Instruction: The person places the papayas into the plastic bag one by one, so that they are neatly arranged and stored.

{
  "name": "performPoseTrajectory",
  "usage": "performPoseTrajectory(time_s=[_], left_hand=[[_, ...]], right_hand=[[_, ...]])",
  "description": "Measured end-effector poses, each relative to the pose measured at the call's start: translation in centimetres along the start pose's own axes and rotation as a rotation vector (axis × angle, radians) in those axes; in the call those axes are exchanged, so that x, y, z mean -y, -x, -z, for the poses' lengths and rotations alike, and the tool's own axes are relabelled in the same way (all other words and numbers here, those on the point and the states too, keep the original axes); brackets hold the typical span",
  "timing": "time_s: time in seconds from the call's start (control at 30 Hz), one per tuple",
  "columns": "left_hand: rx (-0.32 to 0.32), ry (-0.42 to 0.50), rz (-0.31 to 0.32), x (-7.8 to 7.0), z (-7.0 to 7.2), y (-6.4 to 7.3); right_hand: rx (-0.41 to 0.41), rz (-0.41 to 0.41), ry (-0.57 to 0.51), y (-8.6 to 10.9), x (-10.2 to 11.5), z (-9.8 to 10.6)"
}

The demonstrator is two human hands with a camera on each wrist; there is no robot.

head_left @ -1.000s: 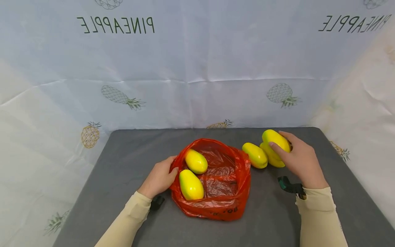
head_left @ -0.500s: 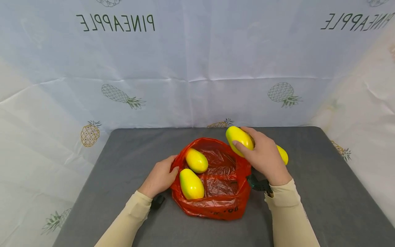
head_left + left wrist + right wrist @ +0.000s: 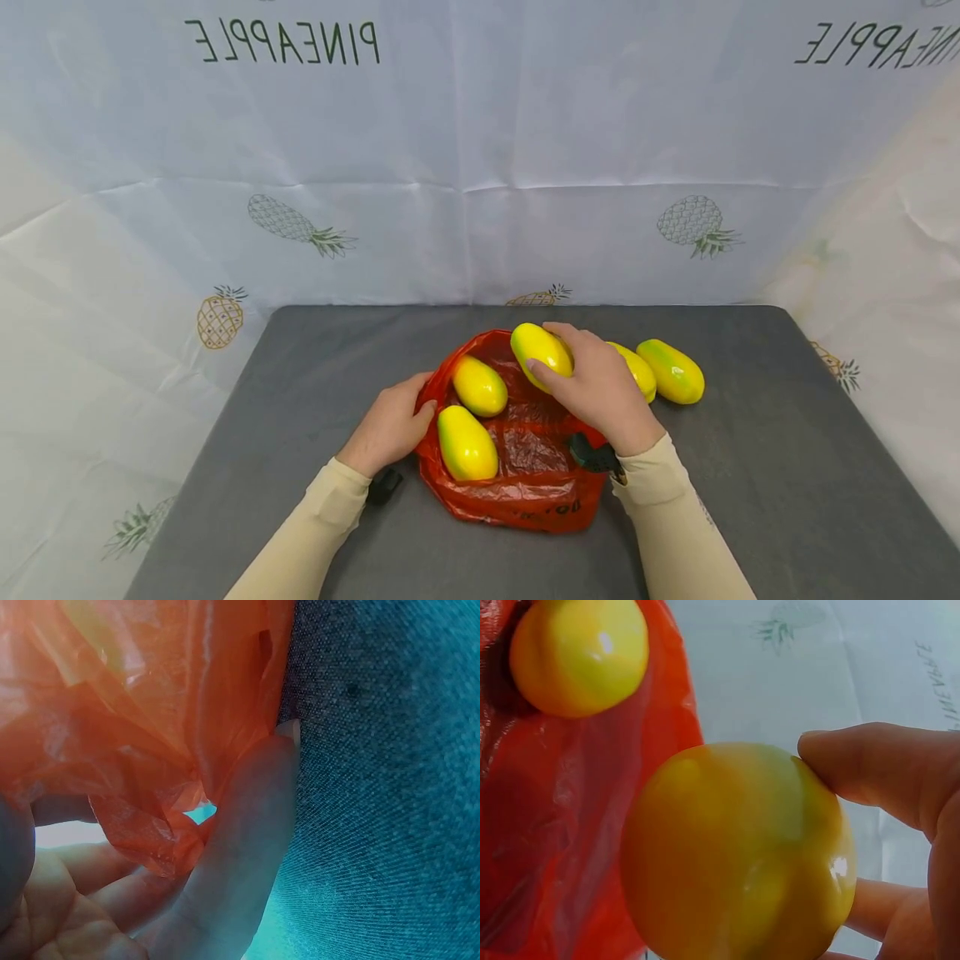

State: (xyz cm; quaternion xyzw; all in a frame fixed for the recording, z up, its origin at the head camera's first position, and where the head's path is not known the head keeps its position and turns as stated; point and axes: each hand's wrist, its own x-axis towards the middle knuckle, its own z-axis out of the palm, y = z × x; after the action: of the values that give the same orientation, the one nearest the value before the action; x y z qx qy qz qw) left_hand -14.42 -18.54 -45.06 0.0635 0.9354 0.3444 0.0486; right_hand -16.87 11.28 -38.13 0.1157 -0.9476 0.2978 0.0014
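Note:
A red plastic bag [image 3: 517, 500] lies with its mouth spread on the grey table. Two mangoes, yellow tinged green, rest inside: an upper mango [image 3: 480, 387] and a lower mango [image 3: 467, 443]. My left hand [image 3: 386, 425] grips the bag's left edge; in the left wrist view the thin plastic [image 3: 142, 750] is gathered between thumb and fingers. Over the bag's upper right part, my right hand [image 3: 597, 385] holds a third mango [image 3: 542, 357] between thumb and fingers. That held mango [image 3: 735, 855] fills the middle of the right wrist view.
Right of the bag, a mango [image 3: 675, 372] lies on the grey table [image 3: 757, 467]. Another mango [image 3: 636, 371] beside it is partly hidden by my right hand. A pale cloth [image 3: 480, 242] printed with pineapples hangs behind the table.
My right hand has carried the held mango leftward, from the mangoes on the right to above the bag. My left hand keeps its grip on the bag's edge.

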Motion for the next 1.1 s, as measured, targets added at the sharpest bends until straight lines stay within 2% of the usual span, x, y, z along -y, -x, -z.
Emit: performPoseTrajectory(time_s=[0.47,0.8,1.1], left_hand=[[0.011,-0.007,-0.001,0.0,0.1,-0.3],[0.011,-0.010,-0.016,0.0,0.1,-0.2],[0.007,-0.023,-0.032,0.1,0.1,-0.4]], right_hand=[[0.039,0.024,0.029,-0.5,0.5,-1.4],[0.099,-0.012,0.016,-1.1,0.1,-2.9],[0.100,0.004,0.026,-1.4,-0.2,-3.7]])
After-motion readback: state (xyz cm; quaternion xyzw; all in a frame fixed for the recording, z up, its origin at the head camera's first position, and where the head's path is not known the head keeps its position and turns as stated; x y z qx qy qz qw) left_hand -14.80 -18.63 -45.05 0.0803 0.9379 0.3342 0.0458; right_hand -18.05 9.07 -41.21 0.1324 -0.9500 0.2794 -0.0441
